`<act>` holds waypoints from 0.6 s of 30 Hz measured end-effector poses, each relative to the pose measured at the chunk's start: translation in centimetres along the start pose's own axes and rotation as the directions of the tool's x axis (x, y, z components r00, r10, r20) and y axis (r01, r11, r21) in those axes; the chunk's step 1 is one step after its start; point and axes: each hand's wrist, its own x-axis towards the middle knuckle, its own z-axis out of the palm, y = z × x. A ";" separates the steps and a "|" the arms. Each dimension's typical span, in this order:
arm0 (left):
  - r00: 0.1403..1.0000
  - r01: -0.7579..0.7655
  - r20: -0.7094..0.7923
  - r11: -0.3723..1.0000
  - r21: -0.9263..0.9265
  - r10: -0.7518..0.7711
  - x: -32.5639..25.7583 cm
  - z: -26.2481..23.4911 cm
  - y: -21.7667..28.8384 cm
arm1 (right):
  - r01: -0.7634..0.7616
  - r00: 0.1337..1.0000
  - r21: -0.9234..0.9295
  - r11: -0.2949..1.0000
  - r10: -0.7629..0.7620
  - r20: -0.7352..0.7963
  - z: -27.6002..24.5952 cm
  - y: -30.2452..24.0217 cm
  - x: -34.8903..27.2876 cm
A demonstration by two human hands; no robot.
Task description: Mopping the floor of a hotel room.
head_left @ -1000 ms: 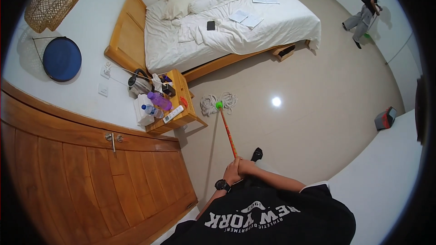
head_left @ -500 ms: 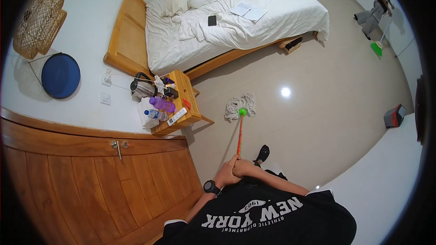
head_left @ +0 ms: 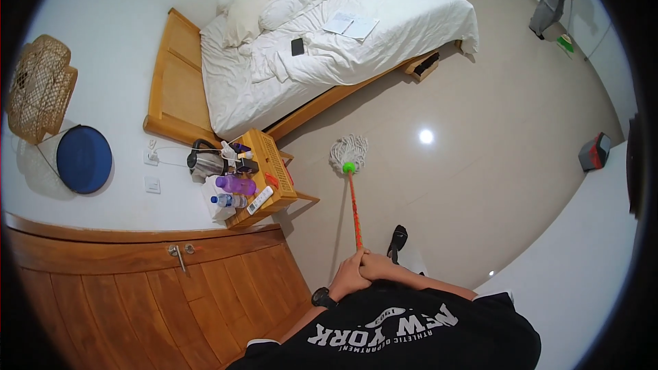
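A string mop stands out in front of me, its white strand head (head_left: 349,153) resting on the tiled floor beside the nightstand. A green joint links the head to an orange patterned handle (head_left: 355,209) that runs back to my body. My left hand (head_left: 348,275), with a dark watch at the wrist, is closed round the handle's near end. Right beside it, my right hand (head_left: 375,266) grips the same handle. The handle's top end is hidden by my hands.
A wooden nightstand (head_left: 282,192) carries a kettle (head_left: 208,163), bottles and a remote. Behind it stands a bed (head_left: 411,20) with white sheets. A wooden door (head_left: 137,301) is at left. Far right, another person (head_left: 550,3) holds a green broom (head_left: 565,43); a grey-red box (head_left: 595,153) sits by the wall.
The mop head has swung, its strands now trailing to the far side of the joint instead of spreading sideways. My view has shifted a little. The other person and the broom have moved slightly.
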 end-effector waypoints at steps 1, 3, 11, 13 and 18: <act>0.998 0.021 0.055 1.000 -0.021 -0.020 -0.1 -0.4 0.2 | -0.005 1.000 0.014 1.000 0.005 -0.006 0.5 0.4 0.5; 0.998 -0.031 0.058 0.998 -0.061 0.035 0.4 -0.5 -0.6 | -0.067 0.998 -0.024 0.997 0.066 -0.020 2.6 1.8 2.8; 0.991 -0.129 -0.044 0.992 -0.009 0.128 3.8 0.4 -13.5 | 0.165 0.974 0.199 0.966 -0.128 -0.185 11.0 7.2 15.9; 0.985 -0.161 -0.072 0.985 -0.063 0.157 2.8 -1.4 -16.0 | 0.119 0.992 0.207 0.971 -0.111 -0.053 10.6 3.1 15.9; 0.990 -0.091 0.089 0.983 -0.159 0.106 -1.2 -8.7 -16.9 | 0.013 0.994 0.134 0.991 0.002 -0.113 11.7 -5.1 14.0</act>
